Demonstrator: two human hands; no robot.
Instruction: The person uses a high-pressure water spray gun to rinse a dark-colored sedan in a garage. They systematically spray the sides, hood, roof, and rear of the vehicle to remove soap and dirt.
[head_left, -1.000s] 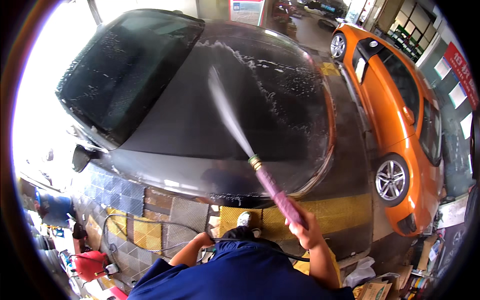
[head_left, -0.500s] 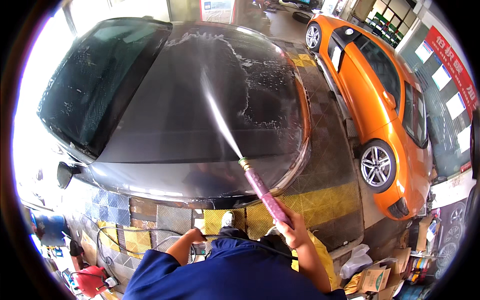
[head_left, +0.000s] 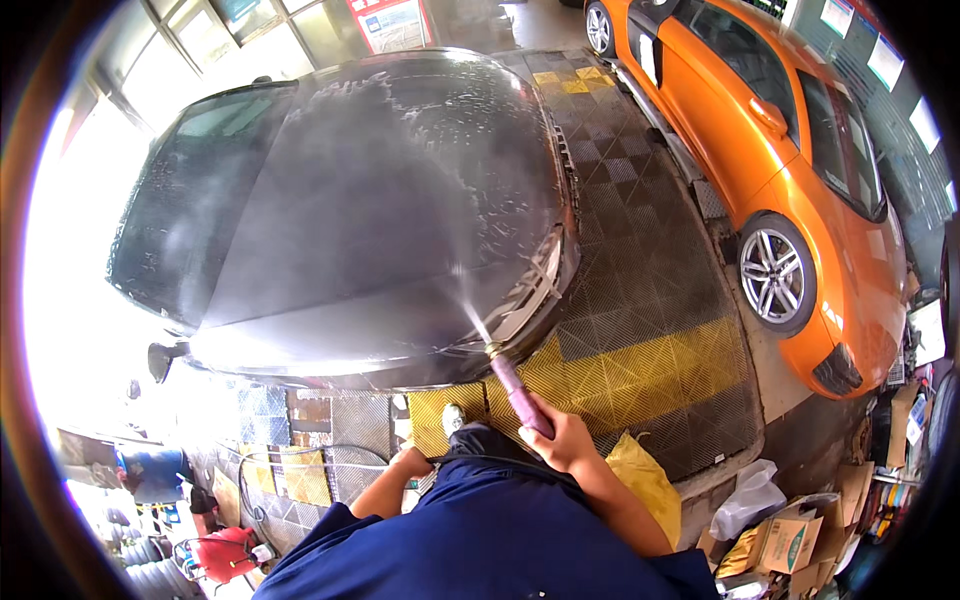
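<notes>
Purple and slim, the spray lance (head_left: 518, 393) is sitting in our right hand (head_left: 562, 444), whose fingers are curling tight around its rear end. We are aiming its brass tip up and to the left, and a thin fan of water (head_left: 462, 290) is leaving it toward the dark car (head_left: 350, 210). The lance is hanging just beside the car's front corner, above the yellow grid tiles (head_left: 640, 375) of the wash bay floor. Foam and droplets are lying across the car's hood and windshield.

Our left hand (head_left: 412, 462) is resting low by our waist, close to a black hose (head_left: 470, 460); we cannot tell whether its fingers are closing on the hose or lying loose. Our blue sleeves are filling the lower edge of the view.

To the right, an orange car (head_left: 800, 170) is standing well apart from the lance, on the far side of the black grid tiles (head_left: 630, 220). Cardboard boxes (head_left: 790, 540) and a white plastic bag (head_left: 745, 495) are crowding the lower right corner.
</notes>
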